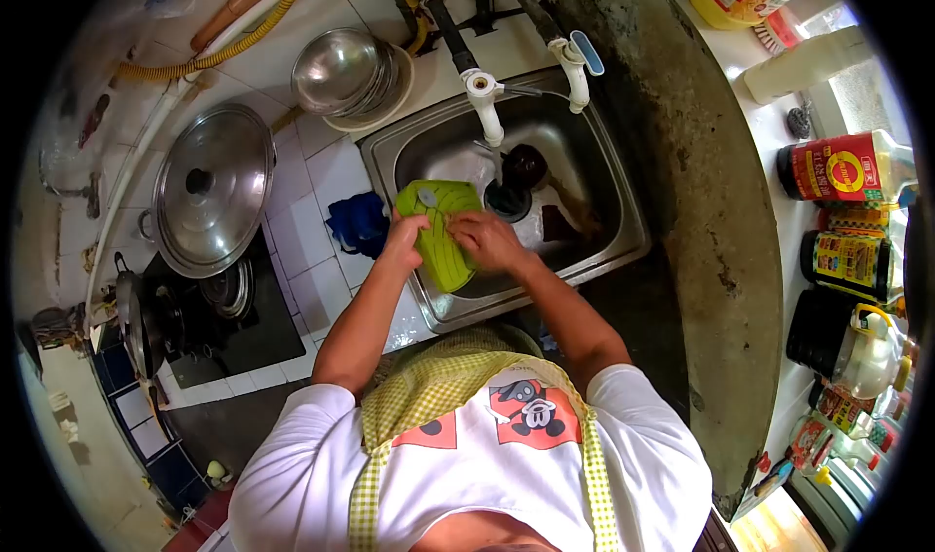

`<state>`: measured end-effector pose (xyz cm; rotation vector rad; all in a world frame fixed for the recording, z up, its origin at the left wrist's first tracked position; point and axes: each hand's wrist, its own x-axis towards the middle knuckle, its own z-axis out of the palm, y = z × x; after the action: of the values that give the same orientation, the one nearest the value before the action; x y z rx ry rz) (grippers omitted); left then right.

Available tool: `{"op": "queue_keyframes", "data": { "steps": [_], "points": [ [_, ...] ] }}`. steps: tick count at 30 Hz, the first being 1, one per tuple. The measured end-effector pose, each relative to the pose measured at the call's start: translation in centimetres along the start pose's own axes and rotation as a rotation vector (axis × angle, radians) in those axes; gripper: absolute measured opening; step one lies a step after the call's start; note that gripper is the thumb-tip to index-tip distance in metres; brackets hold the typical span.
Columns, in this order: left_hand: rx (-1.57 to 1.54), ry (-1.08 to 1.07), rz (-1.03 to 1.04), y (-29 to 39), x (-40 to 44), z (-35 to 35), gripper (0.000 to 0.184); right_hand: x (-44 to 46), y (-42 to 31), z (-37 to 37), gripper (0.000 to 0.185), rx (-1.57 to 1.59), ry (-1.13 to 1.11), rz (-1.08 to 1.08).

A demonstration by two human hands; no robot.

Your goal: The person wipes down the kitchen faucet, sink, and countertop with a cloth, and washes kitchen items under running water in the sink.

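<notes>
A bright green ribbed board or tray (440,250) is held over the left side of the metal sink (623,223). My left hand (406,238) grips its left edge. On its right side, my right hand (484,240) presses with curled fingers; whether something small is in them is hidden. A small pale object (427,198) lies on the board's upper part. Beyond my right hand, a dark round object (524,165) and a black cup-like piece (507,202) sit in the basin under the white tap (484,104).
A dark blue cloth (357,223) lies on the tiles left of the sink. Stacked metal bowls (341,70) stand behind it. Farther left are a lidded pot (214,190) and a black stove (229,323). Several bottles line the right ledge, including a red-labelled one (845,167).
</notes>
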<state>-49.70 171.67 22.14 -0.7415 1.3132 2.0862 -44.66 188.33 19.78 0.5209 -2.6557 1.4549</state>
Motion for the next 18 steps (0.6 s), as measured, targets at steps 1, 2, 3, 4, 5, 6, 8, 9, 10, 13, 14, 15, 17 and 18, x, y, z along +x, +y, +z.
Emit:
{"op": "queue_keyframes", "data": {
  "steps": [1, 2, 3, 4, 5, 6, 8, 9, 10, 13, 14, 15, 17, 18],
  "points": [
    [0.007, 0.005, -0.003, 0.1, -0.3, -0.1, 0.054, 0.7, 0.5, -0.3, 0.018, -0.023, -0.039, -0.035],
    [0.011, -0.016, -0.006, 0.3, -0.6, -0.3, 0.057, 1.2, 1.0, -0.5, 0.018, -0.047, -0.076, -0.067],
    [0.013, -0.039, -0.011, 0.3, -0.8, -0.4, 0.06, 1.7, 2.3, -0.8, 0.018, -0.043, -0.07, -0.061],
    [0.018, -0.041, -0.012, 0.1, -1.0, -0.6, 0.06, 2.2, 3.9, -1.2, 0.017, -0.114, -0.077, 0.189],
    [0.02, -0.063, -0.01, -0.1, -1.2, -0.8, 0.062, 2.5, 4.2, -1.8, 0.016, -0.181, -0.082, 0.438],
    [0.026, -0.086, -0.006, 0.1, -1.2, -1.1, 0.065, 2.6, 4.1, -2.1, 0.016, -0.176, -0.071, 0.437],
    [0.037, -0.113, 0.011, 0.2, -0.6, -1.1, 0.066, 2.7, 3.6, -3.1, 0.016, 0.022, 0.184, 0.321],
    [0.04, -0.136, 0.018, -0.1, -0.8, -0.8, 0.068, 2.7, 2.4, -2.9, 0.016, 0.022, 0.184, 0.327],
    [0.04, -0.14, 0.014, -0.2, -0.8, -0.4, 0.068, 3.0, 0.9, -2.2, 0.017, 0.03, 0.211, 0.103],
    [0.111, -0.104, 0.024, 0.1, -1.5, 1.1, 0.069, 2.8, 1.6, -0.9, 0.019, -0.069, 0.198, -0.114],
    [0.109, -0.155, 0.02, 0.3, -1.6, 1.0, 0.07, 2.4, 4.6, -0.9, 0.02, -0.177, 0.079, 0.198],
    [0.109, -0.204, 0.017, 0.4, -1.6, 0.9, 0.07, 2.1, 6.6, -1.2, 0.021, -0.28, -0.044, 0.507],
    [0.138, -0.187, 0.021, 0.3, -1.5, 0.5, 0.069, 1.0, 7.8, -2.9, 0.02, -0.218, -0.046, 0.499],
    [0.148, -0.18, 0.03, 0.1, -1.3, 0.9, 0.068, 1.1, 7.5, -4.1, 0.019, -0.177, -0.056, 0.484]
  ]
}}
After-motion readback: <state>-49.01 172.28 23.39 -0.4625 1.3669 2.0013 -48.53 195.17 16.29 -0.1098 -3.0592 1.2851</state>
